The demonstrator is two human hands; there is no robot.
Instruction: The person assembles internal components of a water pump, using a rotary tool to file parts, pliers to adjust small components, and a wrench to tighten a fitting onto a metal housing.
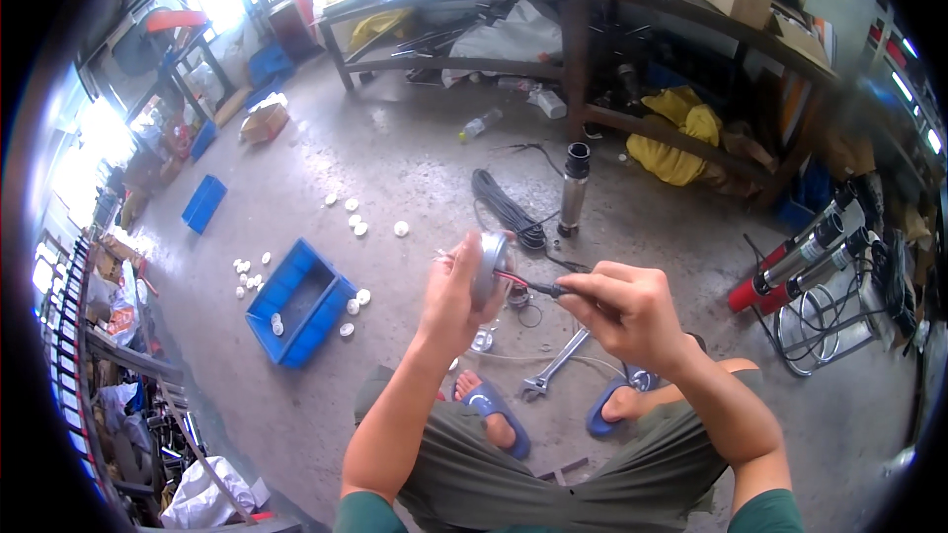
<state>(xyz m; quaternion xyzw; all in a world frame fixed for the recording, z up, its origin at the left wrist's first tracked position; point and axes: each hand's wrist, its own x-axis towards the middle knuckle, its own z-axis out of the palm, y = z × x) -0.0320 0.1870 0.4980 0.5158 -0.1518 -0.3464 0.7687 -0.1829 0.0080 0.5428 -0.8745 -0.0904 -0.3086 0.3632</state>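
Note:
My left hand (449, 301) is closed around a grey, round, ring-like piece (488, 271), held on edge above the floor. I cannot tell for sure whether it is a tape roll or a metal part. Short red and black wires (513, 278) run from beside it to a black cable (546, 288). The fingertips of my right hand (627, 311) pinch that cable. Beyond my hands lies a coil of dark cable (506, 209), and next to it a steel cylinder (574, 190) with a black top stands upright.
An adjustable wrench (555, 365) lies between my sandalled feet. To the left sits a blue bin (286, 336), with several white round pieces (360, 229) scattered around. Steel tubes with red ends (790, 266) lean on a rack at right. Workbenches (681, 10) stand at the back.

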